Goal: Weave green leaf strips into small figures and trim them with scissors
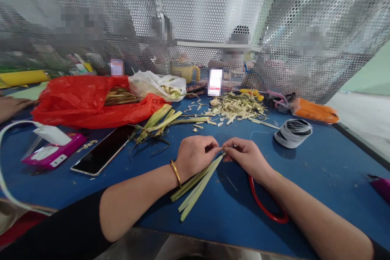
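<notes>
My left hand (195, 155) is closed round a bunch of pale green leaf strips (195, 189) that slant down toward the table's near edge. A gold bangle (175, 172) sits on that wrist. My right hand (246, 156) pinches the top end of the same strips, its fingertips meeting those of the left hand. Under my right forearm lies a red ring-shaped band (265, 207) on the blue table (319, 170).
A spool of white thread (293, 133) stands to the right. Cut scraps (237, 107) and green stalks (160, 121) lie behind my hands. At left: a red plastic bag (76, 103), white bag (158, 84), black phone (103, 150), pink tissue pack (53, 152). Another person's hand (12, 106). Perforated metal screen (198, 8) behind.
</notes>
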Motion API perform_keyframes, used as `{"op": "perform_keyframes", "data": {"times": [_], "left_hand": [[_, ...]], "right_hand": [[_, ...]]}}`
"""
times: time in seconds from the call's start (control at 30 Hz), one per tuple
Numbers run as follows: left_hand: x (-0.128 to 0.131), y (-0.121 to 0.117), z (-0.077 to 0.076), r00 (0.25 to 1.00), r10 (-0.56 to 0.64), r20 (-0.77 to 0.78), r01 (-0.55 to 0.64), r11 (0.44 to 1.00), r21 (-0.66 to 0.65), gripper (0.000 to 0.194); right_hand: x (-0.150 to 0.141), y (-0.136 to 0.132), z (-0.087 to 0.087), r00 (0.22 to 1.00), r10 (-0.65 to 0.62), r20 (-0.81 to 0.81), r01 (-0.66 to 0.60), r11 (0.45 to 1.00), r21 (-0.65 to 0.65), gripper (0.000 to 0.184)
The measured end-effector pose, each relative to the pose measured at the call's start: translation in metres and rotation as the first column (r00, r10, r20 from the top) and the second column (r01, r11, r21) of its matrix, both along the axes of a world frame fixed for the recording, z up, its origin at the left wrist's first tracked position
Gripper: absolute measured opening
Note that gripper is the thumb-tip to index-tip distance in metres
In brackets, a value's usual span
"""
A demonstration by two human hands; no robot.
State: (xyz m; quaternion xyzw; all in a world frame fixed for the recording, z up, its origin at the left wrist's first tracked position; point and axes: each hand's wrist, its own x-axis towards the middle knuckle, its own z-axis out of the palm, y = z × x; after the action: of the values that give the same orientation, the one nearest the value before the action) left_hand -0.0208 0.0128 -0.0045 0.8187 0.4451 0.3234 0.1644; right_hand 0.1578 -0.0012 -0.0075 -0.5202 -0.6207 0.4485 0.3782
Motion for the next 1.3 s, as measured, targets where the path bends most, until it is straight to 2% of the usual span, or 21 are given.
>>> {"op": "perform_keyframes", "data": {"times": [0.2,0.3,0.37,0.47,0.6,0.67,0.73,0.8,0.83,0.93,1.0,1.07,1.13,1.3], "left_hand": [[-0.001,0.0,0.0,1.0,-0.01,-0.005,0.01,1.0,-0.017,0.014],[-0.003,0.002,0.0,1.0,-0.023,0.013,0.024,0.999,-0.049,0.017],[-0.004,0.005,0.001,1.0,-0.014,0.007,0.015,0.996,-0.088,0.021],[-0.005,0.01,-0.001,0.997,0.035,-0.075,-0.045,0.99,-0.134,0.023],[-0.006,0.015,-0.005,0.984,0.07,-0.164,-0.094,0.986,-0.141,0.022],[-0.005,0.016,-0.006,0.988,0.075,-0.138,-0.097,0.982,-0.163,0.022],[-0.005,0.017,-0.006,0.997,0.059,-0.041,-0.067,0.971,-0.228,0.023],[-0.003,0.018,-0.005,0.987,0.038,0.153,0.019,0.934,-0.357,0.024],[-0.002,0.019,-0.005,0.961,0.045,0.274,0.084,0.893,-0.442,0.024],[0.001,0.02,-0.006,0.814,0.124,0.568,0.331,0.704,-0.628,0.021],[0.002,0.02,-0.008,0.734,0.148,0.663,0.468,0.596,-0.652,0.021],[0.003,0.019,-0.009,0.69,0.151,0.708,0.543,0.54,-0.643,0.022],[0.004,0.019,-0.009,0.679,0.149,0.719,0.559,0.529,-0.638,0.023],[0.006,0.015,-0.007,0.742,0.095,0.664,0.474,0.626,-0.619,0.027]], "right_hand": [[0.0,-0.001,0.001,0.989,-0.036,0.142,0.013,0.987,0.16,0.012],[0.002,-0.002,0.003,0.988,-0.059,0.145,0.034,0.985,0.171,0.008],[0.003,-0.002,0.006,0.992,-0.065,0.105,0.048,0.986,0.159,0.005],[0.003,-0.005,0.012,0.999,-0.02,-0.043,0.025,0.99,0.137,0.007],[0.002,-0.008,0.016,0.951,0.14,-0.275,-0.145,0.989,0.005,0.009],[0.001,-0.007,0.014,0.939,0.189,-0.288,-0.209,0.977,-0.04,0.01],[0.0,-0.006,0.013,0.955,0.203,-0.215,-0.213,0.977,-0.025,0.012],[0.0,-0.004,0.011,0.971,0.196,-0.136,-0.195,0.981,0.016,0.014],[-0.001,-0.004,0.011,0.975,0.193,-0.111,-0.191,0.981,0.03,0.014],[0.0,-0.003,0.01,0.978,0.192,-0.083,-0.189,0.981,0.043,0.014],[0.0,-0.003,0.009,0.977,0.199,-0.076,-0.196,0.98,0.044,0.015],[0.001,-0.003,0.007,0.976,0.208,-0.062,-0.205,0.977,0.054,0.017],[0.002,-0.003,0.006,0.973,0.227,-0.035,-0.224,0.972,0.066,0.017],[0.002,-0.004,0.008,0.96,0.257,0.11,-0.267,0.959,0.091,0.019]]}}
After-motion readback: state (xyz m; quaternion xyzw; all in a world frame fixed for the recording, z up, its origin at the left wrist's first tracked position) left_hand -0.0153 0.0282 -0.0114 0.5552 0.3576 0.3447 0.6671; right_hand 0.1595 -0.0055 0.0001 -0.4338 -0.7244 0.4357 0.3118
